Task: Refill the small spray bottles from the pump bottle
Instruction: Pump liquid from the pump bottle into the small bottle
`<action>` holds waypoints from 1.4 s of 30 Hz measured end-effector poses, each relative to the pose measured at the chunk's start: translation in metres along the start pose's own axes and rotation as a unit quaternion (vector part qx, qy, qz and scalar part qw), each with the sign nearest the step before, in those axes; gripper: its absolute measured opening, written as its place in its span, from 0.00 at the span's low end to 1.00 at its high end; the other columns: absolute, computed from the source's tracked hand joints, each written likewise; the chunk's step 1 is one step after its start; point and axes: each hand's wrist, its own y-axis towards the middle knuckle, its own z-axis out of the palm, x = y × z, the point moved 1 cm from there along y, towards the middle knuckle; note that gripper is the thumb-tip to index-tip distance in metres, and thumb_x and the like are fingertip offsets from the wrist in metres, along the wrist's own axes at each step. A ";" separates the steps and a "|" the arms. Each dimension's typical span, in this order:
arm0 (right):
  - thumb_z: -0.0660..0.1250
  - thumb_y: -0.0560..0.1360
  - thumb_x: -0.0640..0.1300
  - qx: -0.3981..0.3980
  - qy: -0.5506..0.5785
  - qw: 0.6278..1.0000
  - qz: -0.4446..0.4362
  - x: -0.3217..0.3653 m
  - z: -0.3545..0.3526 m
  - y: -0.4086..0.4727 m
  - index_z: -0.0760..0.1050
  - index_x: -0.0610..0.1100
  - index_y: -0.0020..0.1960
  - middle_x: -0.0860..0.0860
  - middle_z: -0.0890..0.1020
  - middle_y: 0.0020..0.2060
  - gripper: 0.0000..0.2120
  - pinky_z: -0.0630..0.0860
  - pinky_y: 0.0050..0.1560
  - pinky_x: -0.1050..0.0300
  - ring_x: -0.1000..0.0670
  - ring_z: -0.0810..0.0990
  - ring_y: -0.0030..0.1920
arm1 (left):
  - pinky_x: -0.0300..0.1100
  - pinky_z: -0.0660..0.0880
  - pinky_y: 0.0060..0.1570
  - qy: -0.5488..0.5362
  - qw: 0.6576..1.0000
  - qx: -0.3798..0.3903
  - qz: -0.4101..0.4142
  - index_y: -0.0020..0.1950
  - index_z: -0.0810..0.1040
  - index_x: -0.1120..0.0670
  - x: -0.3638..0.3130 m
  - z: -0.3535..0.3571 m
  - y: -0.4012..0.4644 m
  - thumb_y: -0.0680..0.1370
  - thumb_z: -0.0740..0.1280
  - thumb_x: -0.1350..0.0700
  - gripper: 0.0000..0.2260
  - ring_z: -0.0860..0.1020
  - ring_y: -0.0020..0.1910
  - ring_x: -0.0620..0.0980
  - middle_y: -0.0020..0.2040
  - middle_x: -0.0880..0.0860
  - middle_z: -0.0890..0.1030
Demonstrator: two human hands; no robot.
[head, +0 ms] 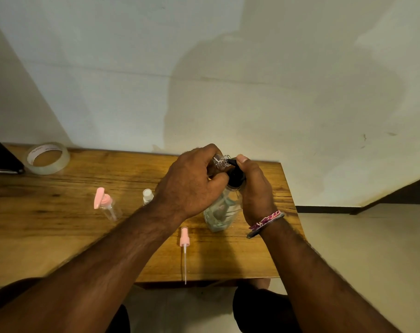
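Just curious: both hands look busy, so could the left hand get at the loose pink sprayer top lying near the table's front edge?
Probably yes, once it lets go. The pink sprayer top lies in the open beside the left forearm, but the left hand grips the small bottle.

Brown wooden desk [48, 236], set against pale wall. Far left corner: clear roll of adhesive tape [48, 158], lying flat, beside dark flat object [2, 156] at edge. Mid-left: small clear bottle with pink pump top [106, 205]. Near it, small clear bottle with white cap [147, 195], partly hidden. Right: large clear pump bottle with black head [224, 212], upright. Front edge: loose pink spray head with long thin tube [184, 251], lying flat, tube tip past edge.
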 end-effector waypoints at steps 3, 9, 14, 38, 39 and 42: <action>0.65 0.73 0.60 0.000 -0.016 1.000 -0.007 0.000 -0.001 0.000 0.86 0.57 0.40 0.55 0.86 0.39 0.13 0.76 0.55 0.49 0.54 0.82 0.47 | 0.42 0.69 0.37 0.002 1.000 0.001 0.003 0.50 0.77 0.47 0.001 0.001 0.000 0.76 0.71 0.53 0.06 0.76 0.41 0.47 0.40 0.46 0.78; 0.58 0.77 0.59 0.028 -0.037 0.999 -0.012 0.004 0.001 -0.003 0.86 0.62 0.40 0.56 0.87 0.39 0.18 0.78 0.59 0.48 0.58 0.85 0.46 | 0.46 0.75 0.38 -0.009 1.000 -0.007 0.002 0.50 0.77 0.47 0.001 0.000 0.001 0.76 0.71 0.52 0.05 0.78 0.42 0.48 0.42 0.46 0.80; 0.57 0.78 0.60 0.027 -0.036 0.999 -0.018 0.004 0.002 -0.002 0.86 0.60 0.41 0.54 0.87 0.40 0.19 0.78 0.59 0.45 0.55 0.85 0.47 | 0.45 0.74 0.38 -0.013 1.000 -0.010 -0.002 0.49 0.77 0.47 0.000 -0.001 0.000 0.77 0.71 0.53 0.05 0.77 0.41 0.48 0.41 0.46 0.79; 0.60 0.73 0.67 0.039 -0.025 0.999 -0.028 0.000 0.002 -0.001 0.87 0.58 0.45 0.51 0.88 0.43 0.20 0.76 0.66 0.37 0.49 0.85 0.53 | 0.45 0.74 0.37 -0.017 1.000 -0.009 0.003 0.49 0.77 0.47 -0.001 0.000 0.001 0.77 0.71 0.53 0.04 0.77 0.41 0.48 0.41 0.46 0.79; 0.61 0.73 0.67 0.038 -0.023 0.999 -0.028 0.000 0.002 -0.001 0.87 0.58 0.45 0.51 0.88 0.44 0.20 0.76 0.66 0.36 0.49 0.85 0.53 | 0.46 0.75 0.37 -0.015 1.000 -0.009 0.003 0.49 0.77 0.47 -0.001 0.000 0.001 0.77 0.71 0.53 0.04 0.77 0.41 0.48 0.41 0.46 0.79; 0.61 0.73 0.67 0.034 -0.022 0.999 -0.028 -0.001 0.002 0.000 0.87 0.56 0.46 0.48 0.88 0.45 0.21 0.74 0.67 0.33 0.46 0.85 0.54 | 0.48 0.76 0.37 -0.016 1.000 -0.008 0.001 0.48 0.76 0.47 0.000 0.000 0.001 0.77 0.71 0.53 0.04 0.77 0.41 0.49 0.40 0.47 0.79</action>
